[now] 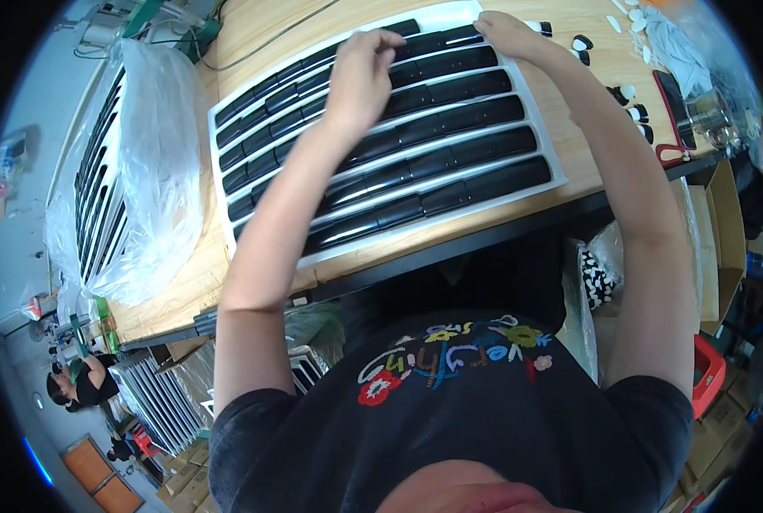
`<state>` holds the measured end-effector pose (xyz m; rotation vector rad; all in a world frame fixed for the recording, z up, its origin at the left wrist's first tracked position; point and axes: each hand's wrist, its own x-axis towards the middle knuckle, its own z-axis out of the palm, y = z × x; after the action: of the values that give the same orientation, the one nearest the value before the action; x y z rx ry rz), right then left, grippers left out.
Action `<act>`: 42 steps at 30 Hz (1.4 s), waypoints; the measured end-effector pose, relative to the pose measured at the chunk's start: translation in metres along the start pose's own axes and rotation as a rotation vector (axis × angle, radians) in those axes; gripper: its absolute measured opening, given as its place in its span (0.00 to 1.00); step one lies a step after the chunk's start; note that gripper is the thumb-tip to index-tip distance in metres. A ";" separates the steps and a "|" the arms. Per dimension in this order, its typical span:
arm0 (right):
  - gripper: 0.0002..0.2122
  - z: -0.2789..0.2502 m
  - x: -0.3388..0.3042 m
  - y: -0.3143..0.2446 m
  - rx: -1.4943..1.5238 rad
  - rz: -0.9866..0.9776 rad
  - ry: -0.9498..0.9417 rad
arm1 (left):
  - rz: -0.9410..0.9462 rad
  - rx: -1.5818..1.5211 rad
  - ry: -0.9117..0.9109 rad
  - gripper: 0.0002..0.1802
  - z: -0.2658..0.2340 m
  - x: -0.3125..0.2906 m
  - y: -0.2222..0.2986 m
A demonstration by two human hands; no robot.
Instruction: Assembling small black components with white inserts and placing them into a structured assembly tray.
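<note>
A white sheet [561, 175] lies on the wooden table, with several rows of glossy black, rounded pieces [450, 167] laid end to end across it. My left hand [360, 81] reaches over the far rows. Its fingers are curled together at a black piece in the second row from the back, and whatever is between them is hidden. At the far right corner of the sheet is my right hand [511, 38]. Its fingertips are closed and meet the right end of that same row; I cannot tell if they grip anything. My left forearm covers part of the rows.
Clear plastic film [155, 171] partly covers a stack of similar striped sheets at the left. Several small black-and-white pieces [638, 113] lie at the right, near a red-edged dark phone-like slab [674, 107] and a glass jar [710, 120]. An open cardboard box [723, 231] stands below the table.
</note>
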<state>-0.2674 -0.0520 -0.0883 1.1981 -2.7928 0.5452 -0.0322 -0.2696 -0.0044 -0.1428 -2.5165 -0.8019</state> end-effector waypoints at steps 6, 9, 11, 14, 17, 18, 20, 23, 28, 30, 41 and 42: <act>0.16 -0.070 -0.040 -0.053 -0.014 0.181 0.190 | 0.156 0.478 -0.237 0.20 0.015 0.054 -0.059; 0.14 -0.124 -0.103 -0.004 0.112 0.246 0.177 | 0.170 0.510 -0.371 0.11 0.031 0.074 -0.057; 0.09 -0.155 -0.143 -0.016 0.147 0.348 0.065 | 0.175 0.479 -0.338 0.07 0.033 0.073 -0.067; 0.06 -0.157 -0.189 -0.014 0.188 0.434 -0.037 | 0.220 0.418 -0.217 0.05 0.035 0.074 -0.065; 0.06 -0.143 -0.213 -0.022 0.148 0.161 0.120 | 0.214 0.167 -0.112 0.07 0.027 0.071 -0.029; 0.08 -0.139 -0.212 -0.032 0.133 0.102 0.133 | 0.218 0.103 -0.076 0.08 0.020 0.064 -0.017; 0.09 -0.126 -0.210 -0.041 0.034 0.114 0.091 | 0.071 -0.275 -0.087 0.12 0.021 0.042 0.006; 0.09 -0.118 -0.212 -0.041 -0.091 0.103 0.022 | -0.191 -0.760 -0.084 0.25 0.018 -0.005 0.069; 0.05 -0.140 -0.222 -0.078 0.294 0.196 0.216 | -0.533 -1.189 -0.146 0.15 0.023 -0.060 0.117; 0.09 -0.148 -0.227 -0.113 0.779 0.253 0.272 | -0.549 -1.295 -0.125 0.08 0.022 -0.073 0.127; 0.12 -0.175 -0.251 -0.182 0.625 0.036 0.079 | -0.292 -1.293 -0.284 0.13 0.002 -0.087 0.151; 0.12 -0.178 -0.252 -0.185 0.626 0.035 0.075 | -0.278 -1.328 -0.299 0.13 0.001 -0.087 0.153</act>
<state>0.0243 0.0658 0.0867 1.1629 -2.6551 1.5100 0.0801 -0.1397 0.0321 -0.3559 -1.7976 -2.5711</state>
